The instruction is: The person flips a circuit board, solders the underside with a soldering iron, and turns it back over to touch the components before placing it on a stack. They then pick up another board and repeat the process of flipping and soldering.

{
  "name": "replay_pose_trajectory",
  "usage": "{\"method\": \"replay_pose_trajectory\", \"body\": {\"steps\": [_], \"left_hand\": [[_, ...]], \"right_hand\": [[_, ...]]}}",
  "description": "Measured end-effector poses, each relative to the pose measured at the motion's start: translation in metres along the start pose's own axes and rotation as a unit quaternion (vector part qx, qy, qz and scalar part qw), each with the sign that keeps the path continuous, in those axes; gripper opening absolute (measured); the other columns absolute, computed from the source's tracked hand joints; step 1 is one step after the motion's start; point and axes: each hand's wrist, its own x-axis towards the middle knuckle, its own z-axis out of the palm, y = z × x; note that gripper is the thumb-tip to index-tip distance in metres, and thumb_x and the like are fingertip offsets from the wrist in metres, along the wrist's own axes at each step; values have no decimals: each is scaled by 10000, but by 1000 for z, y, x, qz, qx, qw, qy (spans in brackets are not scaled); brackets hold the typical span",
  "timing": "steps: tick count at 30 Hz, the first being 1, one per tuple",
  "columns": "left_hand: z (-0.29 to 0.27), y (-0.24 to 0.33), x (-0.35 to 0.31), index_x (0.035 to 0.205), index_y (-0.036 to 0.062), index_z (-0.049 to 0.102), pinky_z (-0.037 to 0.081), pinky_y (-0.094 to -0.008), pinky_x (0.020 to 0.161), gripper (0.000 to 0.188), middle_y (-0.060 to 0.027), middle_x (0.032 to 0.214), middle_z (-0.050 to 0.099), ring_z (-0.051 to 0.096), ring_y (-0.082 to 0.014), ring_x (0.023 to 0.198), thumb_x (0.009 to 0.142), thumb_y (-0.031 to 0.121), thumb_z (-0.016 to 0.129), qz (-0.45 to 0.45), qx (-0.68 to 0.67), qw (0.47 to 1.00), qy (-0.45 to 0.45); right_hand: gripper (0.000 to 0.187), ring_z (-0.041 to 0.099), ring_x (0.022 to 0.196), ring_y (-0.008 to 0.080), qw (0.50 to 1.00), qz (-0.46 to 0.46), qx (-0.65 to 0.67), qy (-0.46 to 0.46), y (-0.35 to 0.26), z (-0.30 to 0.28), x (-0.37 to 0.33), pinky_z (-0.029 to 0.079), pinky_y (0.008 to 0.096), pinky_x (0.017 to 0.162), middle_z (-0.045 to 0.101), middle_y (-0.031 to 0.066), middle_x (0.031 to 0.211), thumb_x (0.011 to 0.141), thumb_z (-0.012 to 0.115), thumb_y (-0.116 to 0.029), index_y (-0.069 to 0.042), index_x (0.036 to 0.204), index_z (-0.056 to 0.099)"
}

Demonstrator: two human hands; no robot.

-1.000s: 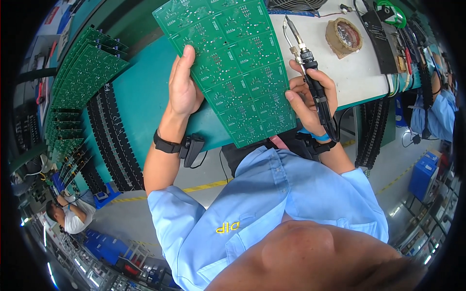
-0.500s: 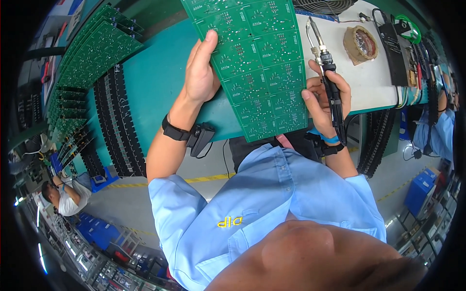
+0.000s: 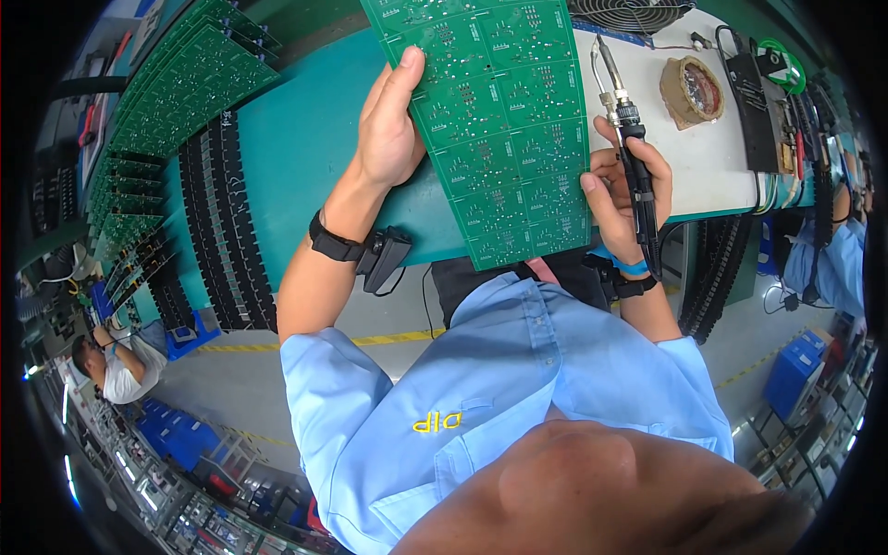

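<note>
A large green circuit board point(image 3: 504, 139), dotted with solder joints, is held up over the near edge of the bench. My left hand point(image 3: 390, 120) grips its left edge, thumb on the face and fingers hidden behind it. In my right hand point(image 3: 629, 180) is a black soldering iron point(image 3: 636, 171), its metal tip pointing away from me and a thin solder-feed tube beside it. My right thumb rests at the board's right edge. The iron's tip stands apart from the board, above the white bench surface.
A brown round pot point(image 3: 692, 92) and a fan with a black grille point(image 3: 629, 11) stand beyond the iron. At left are upright green boards point(image 3: 199, 97) and black slotted racks point(image 3: 222, 222). A green solder spool point(image 3: 780, 67) sits far right. A person point(image 3: 125, 365) works at left.
The board and both hands look nearly the same, with a slight shift of the whole view. My grip on the board and the iron is unchanged.
</note>
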Motion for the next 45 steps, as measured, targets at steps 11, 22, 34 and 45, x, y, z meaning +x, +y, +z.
{"method": "replay_pose_trajectory", "body": {"steps": [11,22,34,45], "left_hand": [[3,0,-1,1375,13,484,513,-341,955,480,-108,1304,596,608,-188,1137,1088,367,333,7,36,999,18],[0,-6,2,1364,16,506,467,-292,970,490,-65,1273,603,574,-139,1135,1086,392,363,34,130,989,55],[3,-7,-3,1317,9,543,458,-260,939,477,-45,1217,620,569,-102,1068,1095,380,340,21,174,984,25],[10,-7,-2,1320,1,538,435,-273,983,471,-53,1245,610,557,-114,1105,1099,363,333,43,176,983,15]], "right_hand": [[601,632,860,150,1000,2,23,21,0,2,-1,547,286,748,558,320,1326,823,674,133,-35,1341,419],[616,613,897,148,1000,7,15,-5,-1,-2,-2,518,258,737,525,329,1364,854,630,140,-80,1376,389],[424,610,870,206,991,-110,-73,-14,-51,-20,23,500,344,770,680,185,1010,868,695,-57,23,1260,555],[387,576,788,299,962,-157,-157,-161,-55,5,40,468,389,723,647,155,848,663,770,-19,48,1031,671]]}}
